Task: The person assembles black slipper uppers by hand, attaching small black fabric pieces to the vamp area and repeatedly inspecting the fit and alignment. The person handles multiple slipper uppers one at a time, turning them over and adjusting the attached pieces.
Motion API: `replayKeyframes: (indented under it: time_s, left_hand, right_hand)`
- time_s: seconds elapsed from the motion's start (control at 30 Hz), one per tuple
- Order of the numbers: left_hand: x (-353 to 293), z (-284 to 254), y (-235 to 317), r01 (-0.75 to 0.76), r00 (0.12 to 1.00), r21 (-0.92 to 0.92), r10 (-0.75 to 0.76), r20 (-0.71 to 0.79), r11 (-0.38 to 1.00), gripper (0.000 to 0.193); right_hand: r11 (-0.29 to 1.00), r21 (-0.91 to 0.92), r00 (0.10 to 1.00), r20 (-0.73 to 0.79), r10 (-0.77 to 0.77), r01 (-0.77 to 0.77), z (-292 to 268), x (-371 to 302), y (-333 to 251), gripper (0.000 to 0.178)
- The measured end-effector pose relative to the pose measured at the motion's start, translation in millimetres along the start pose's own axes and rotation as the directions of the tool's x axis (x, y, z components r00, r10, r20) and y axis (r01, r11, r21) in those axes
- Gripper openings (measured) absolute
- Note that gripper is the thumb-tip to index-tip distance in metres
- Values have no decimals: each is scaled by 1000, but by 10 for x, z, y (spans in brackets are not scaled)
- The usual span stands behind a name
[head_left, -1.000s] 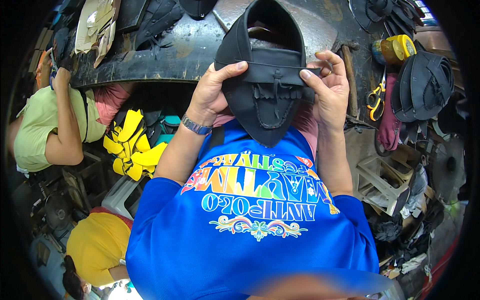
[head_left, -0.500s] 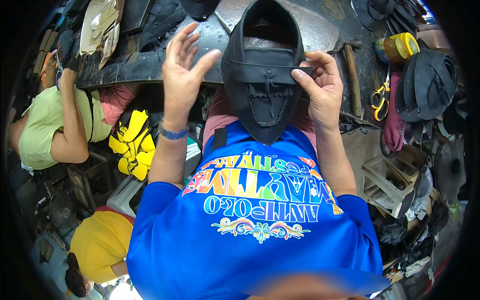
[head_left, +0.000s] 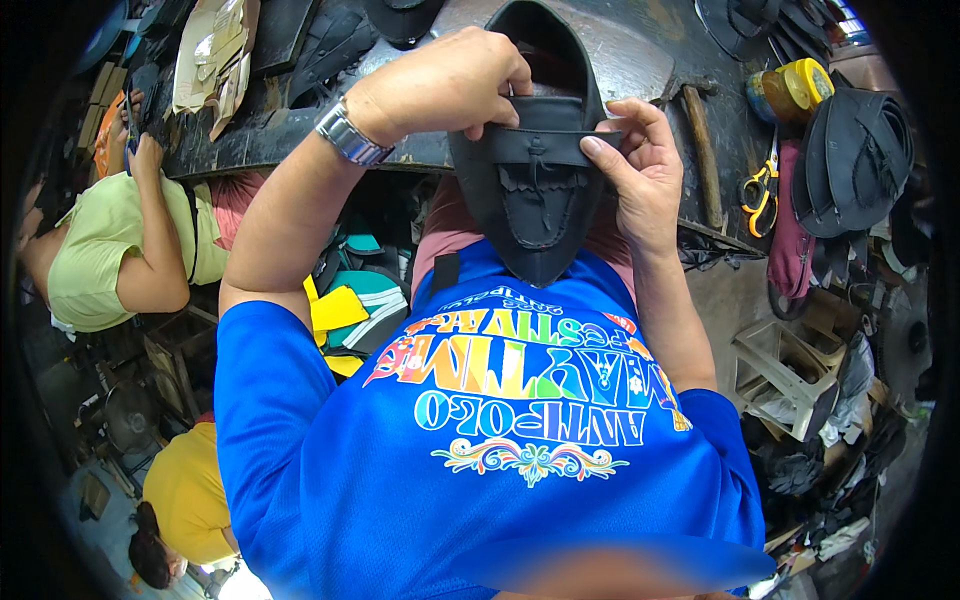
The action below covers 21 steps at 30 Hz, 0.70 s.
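A black shoe upper (head_left: 540, 215) lies over the table's near edge and my lap, its pointed toe toward me and its opening away. Across its front runs a black strap (head_left: 555, 147) with a small tied lace at the middle. My left hand (head_left: 470, 80) reaches over the opening, fingers bent and closed on the edge of the upper near the tongue (head_left: 550, 112); its fingertips are partly hidden. On the other side, my right hand (head_left: 645, 165) pinches the strap's right end between thumb and fingers.
Right of me lie a hammer (head_left: 703, 155), orange-handled scissors (head_left: 762, 195), a yellow-lidded jar (head_left: 795, 90) and stacked black pieces (head_left: 855, 165). Yellow and teal pieces (head_left: 350, 310) sit at my left. A co-worker in light green (head_left: 125, 250) and a person in yellow (head_left: 190, 490) are nearby.
My left hand, open in the air beside the upper before, has moved right and closed on its edge near the tongue. My right hand keeps its pinch on the strap's end.
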<state>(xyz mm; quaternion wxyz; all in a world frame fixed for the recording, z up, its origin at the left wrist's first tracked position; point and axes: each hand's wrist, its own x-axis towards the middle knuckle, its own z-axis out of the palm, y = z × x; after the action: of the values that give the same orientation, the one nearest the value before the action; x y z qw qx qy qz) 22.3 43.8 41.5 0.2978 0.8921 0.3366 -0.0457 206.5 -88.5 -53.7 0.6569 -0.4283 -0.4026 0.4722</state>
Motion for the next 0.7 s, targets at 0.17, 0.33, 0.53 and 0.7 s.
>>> replayKeyframes:
  time_s: [0.17,0.33,0.53,0.7]
  left_hand:
    - [-10,0,-35,-7,1000,-42,6,-27,999,24]
    - [-25,-36,-77,-20,999,-119,16,-38,993,26]
    - [21,79,68,-165,941,540,296,-165,825,25]
    - [161,188,152,-319,933,5,315,-175,948,33]
  right_hand:
    - [998,55,1000,4,27,-27,-18,-16,-16,45]
    - [998,61,1000,1,21,-21,12,6,-11,44]
    - [994,101,999,3,48,-48,32,33,-1,40]
    - [984,171,998,-18,55,-51,3,30,11,37]
